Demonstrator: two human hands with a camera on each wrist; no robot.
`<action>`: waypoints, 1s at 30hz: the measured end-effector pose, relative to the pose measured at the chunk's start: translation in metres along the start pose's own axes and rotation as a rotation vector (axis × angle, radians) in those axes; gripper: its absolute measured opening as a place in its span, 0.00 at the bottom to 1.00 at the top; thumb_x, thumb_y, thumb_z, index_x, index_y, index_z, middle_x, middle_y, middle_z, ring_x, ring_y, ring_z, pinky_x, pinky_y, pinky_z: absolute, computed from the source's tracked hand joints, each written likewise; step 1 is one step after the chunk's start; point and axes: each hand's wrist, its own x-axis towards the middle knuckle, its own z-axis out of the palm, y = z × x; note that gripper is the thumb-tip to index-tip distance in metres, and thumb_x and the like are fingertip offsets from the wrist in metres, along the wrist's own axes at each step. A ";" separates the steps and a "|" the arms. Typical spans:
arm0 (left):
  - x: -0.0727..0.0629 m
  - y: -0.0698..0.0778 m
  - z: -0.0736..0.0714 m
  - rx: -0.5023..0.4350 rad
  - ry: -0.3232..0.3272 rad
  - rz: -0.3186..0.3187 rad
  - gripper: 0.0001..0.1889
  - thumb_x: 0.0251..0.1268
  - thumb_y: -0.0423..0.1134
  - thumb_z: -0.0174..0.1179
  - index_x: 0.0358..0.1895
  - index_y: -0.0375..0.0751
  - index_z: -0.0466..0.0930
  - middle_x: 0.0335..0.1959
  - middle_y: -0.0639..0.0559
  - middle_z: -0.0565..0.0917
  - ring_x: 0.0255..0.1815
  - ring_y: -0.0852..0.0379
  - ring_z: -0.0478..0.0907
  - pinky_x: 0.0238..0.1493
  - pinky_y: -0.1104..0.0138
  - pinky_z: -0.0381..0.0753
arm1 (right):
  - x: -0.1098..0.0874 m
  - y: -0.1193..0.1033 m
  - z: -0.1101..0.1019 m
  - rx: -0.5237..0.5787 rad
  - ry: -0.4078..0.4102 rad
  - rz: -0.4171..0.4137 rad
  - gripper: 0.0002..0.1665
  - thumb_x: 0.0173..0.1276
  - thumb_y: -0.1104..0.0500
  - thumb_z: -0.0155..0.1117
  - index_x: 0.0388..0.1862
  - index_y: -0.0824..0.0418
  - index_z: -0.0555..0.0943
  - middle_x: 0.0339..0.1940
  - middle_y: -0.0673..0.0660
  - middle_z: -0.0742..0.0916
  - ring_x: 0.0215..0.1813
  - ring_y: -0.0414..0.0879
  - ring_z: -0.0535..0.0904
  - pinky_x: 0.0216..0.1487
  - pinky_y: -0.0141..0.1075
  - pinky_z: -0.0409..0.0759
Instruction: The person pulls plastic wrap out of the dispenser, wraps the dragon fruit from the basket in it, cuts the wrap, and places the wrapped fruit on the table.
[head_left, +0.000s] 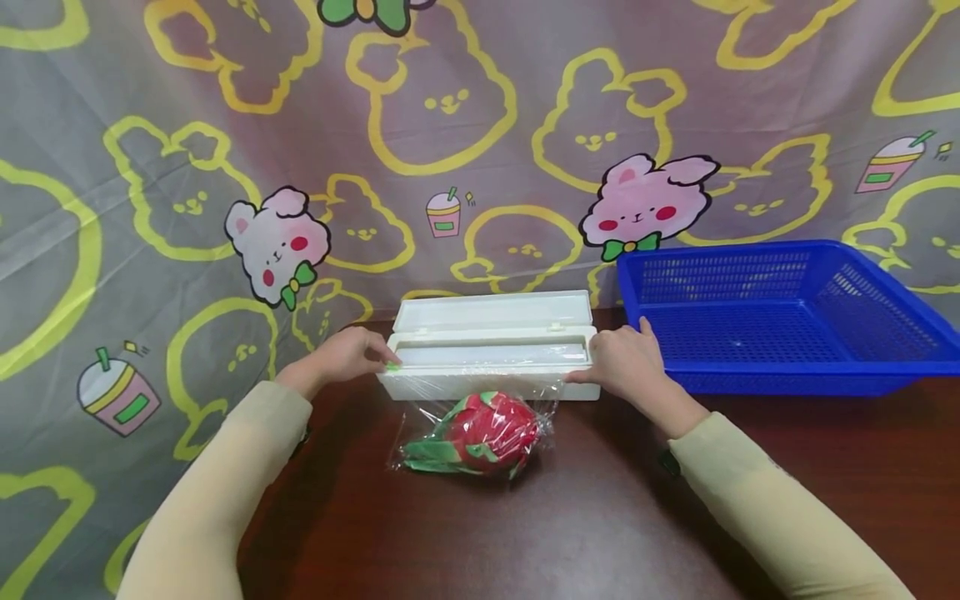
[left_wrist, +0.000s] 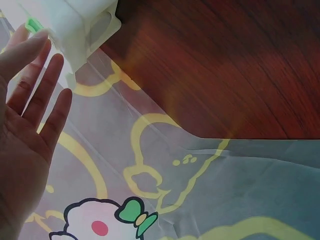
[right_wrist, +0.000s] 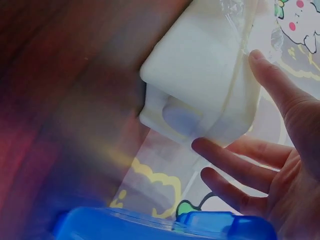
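Note:
A white cling film dispenser [head_left: 487, 387] stands on the table with its lid [head_left: 495, 312] raised, a pale roll [head_left: 487, 356] inside. My left hand [head_left: 341, 360] is at its left end, thumb and index finger pinching a small green slider [left_wrist: 34, 25] on the front edge. The other left fingers extend loosely. My right hand [head_left: 626, 358] grips the right end, thumb [right_wrist: 270, 77] at the front edge and fingers around the side. Clear film [head_left: 420, 414] hangs from the dispenser's front over a red dragon fruit [head_left: 495, 429] with green leaf tips, lying just before it.
A blue plastic basket [head_left: 750, 367] with mesh walls stands to the right, close beside my right hand. Behind everything hangs a grey curtain [head_left: 480, 125] with cartoon prints. The dark brown wooden table [head_left: 585, 533] runs toward me.

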 end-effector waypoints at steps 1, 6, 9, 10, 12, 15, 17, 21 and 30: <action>-0.001 0.000 0.000 -0.005 0.000 0.001 0.10 0.57 0.28 0.68 0.40 0.46 0.90 0.37 0.54 0.86 0.40 0.54 0.80 0.49 0.53 0.78 | 0.001 0.000 0.000 -0.007 -0.005 -0.011 0.37 0.44 0.23 0.69 0.12 0.56 0.75 0.11 0.51 0.74 0.25 0.51 0.74 0.58 0.63 0.63; -0.001 -0.002 0.002 -0.023 -0.009 -0.003 0.10 0.57 0.28 0.68 0.40 0.45 0.90 0.37 0.54 0.86 0.40 0.55 0.80 0.49 0.53 0.78 | 0.002 0.001 -0.002 0.001 -0.032 -0.059 0.37 0.43 0.26 0.72 0.14 0.59 0.78 0.17 0.53 0.76 0.26 0.51 0.73 0.54 0.52 0.73; 0.001 -0.002 0.002 -0.015 -0.007 -0.007 0.10 0.57 0.29 0.68 0.40 0.46 0.90 0.38 0.54 0.86 0.40 0.55 0.80 0.49 0.54 0.78 | 0.002 0.001 -0.003 0.055 -0.057 -0.041 0.36 0.43 0.28 0.74 0.16 0.60 0.79 0.19 0.53 0.75 0.22 0.47 0.68 0.30 0.40 0.75; 0.001 -0.002 0.001 -0.014 -0.006 -0.012 0.10 0.57 0.29 0.69 0.40 0.46 0.90 0.38 0.54 0.86 0.40 0.55 0.80 0.49 0.54 0.78 | 0.003 0.001 -0.003 0.074 -0.065 -0.029 0.36 0.44 0.28 0.74 0.17 0.60 0.79 0.20 0.54 0.75 0.22 0.47 0.67 0.24 0.38 0.70; 0.002 -0.002 0.001 -0.014 -0.008 -0.011 0.10 0.57 0.29 0.68 0.40 0.46 0.90 0.37 0.54 0.86 0.39 0.55 0.79 0.48 0.54 0.78 | 0.003 0.001 -0.002 0.099 -0.074 -0.017 0.36 0.44 0.29 0.74 0.18 0.61 0.79 0.22 0.54 0.75 0.22 0.46 0.66 0.20 0.35 0.64; 0.001 -0.003 0.001 -0.020 -0.014 -0.005 0.10 0.57 0.28 0.68 0.40 0.45 0.90 0.36 0.54 0.86 0.37 0.56 0.79 0.47 0.54 0.79 | 0.003 0.001 -0.003 0.103 -0.082 -0.019 0.36 0.45 0.29 0.74 0.17 0.61 0.79 0.22 0.54 0.75 0.21 0.46 0.66 0.20 0.35 0.64; -0.001 -0.004 0.000 -0.019 -0.012 0.011 0.10 0.57 0.28 0.68 0.40 0.44 0.90 0.35 0.54 0.86 0.36 0.56 0.79 0.46 0.55 0.79 | 0.004 0.000 -0.004 0.101 -0.083 -0.020 0.36 0.45 0.29 0.74 0.17 0.60 0.78 0.21 0.54 0.76 0.21 0.46 0.67 0.20 0.35 0.65; 0.000 -0.005 -0.001 -0.015 0.008 0.029 0.10 0.56 0.29 0.69 0.40 0.45 0.90 0.34 0.55 0.86 0.36 0.57 0.79 0.46 0.56 0.79 | 0.004 0.000 -0.008 0.096 -0.085 -0.011 0.36 0.45 0.29 0.74 0.16 0.60 0.76 0.20 0.53 0.76 0.21 0.46 0.67 0.20 0.35 0.65; -0.005 -0.007 0.001 -0.035 0.011 0.024 0.09 0.58 0.28 0.68 0.40 0.43 0.90 0.35 0.54 0.86 0.38 0.55 0.80 0.46 0.54 0.79 | 0.003 -0.002 -0.007 0.108 -0.118 -0.001 0.34 0.47 0.30 0.74 0.16 0.59 0.76 0.18 0.52 0.76 0.21 0.45 0.67 0.20 0.35 0.65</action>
